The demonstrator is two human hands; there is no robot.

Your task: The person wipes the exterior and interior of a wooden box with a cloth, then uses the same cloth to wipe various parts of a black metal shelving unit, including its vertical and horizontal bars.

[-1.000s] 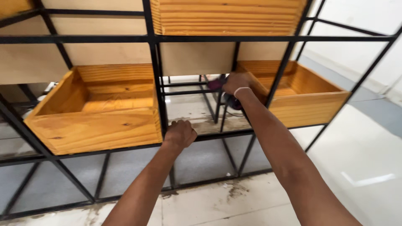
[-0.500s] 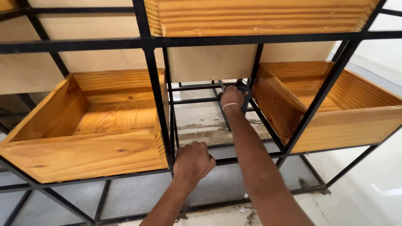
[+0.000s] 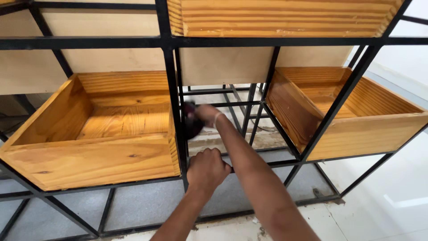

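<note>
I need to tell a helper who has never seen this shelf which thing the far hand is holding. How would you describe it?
Start at the black metal frame holding open wooden boxes. Between the left wooden box and the right wooden box is a gap of bare bars. There the right hand holds a small dark object beside the upright post, the only dark, non-wooden thing there.

Varnished wooden drawers (image 3: 93,160) (matt black metal frame (image 3: 171,89))

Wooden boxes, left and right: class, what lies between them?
In the head view, between left box and right box: black frame bars, both hands, and a dark tool.
</note>
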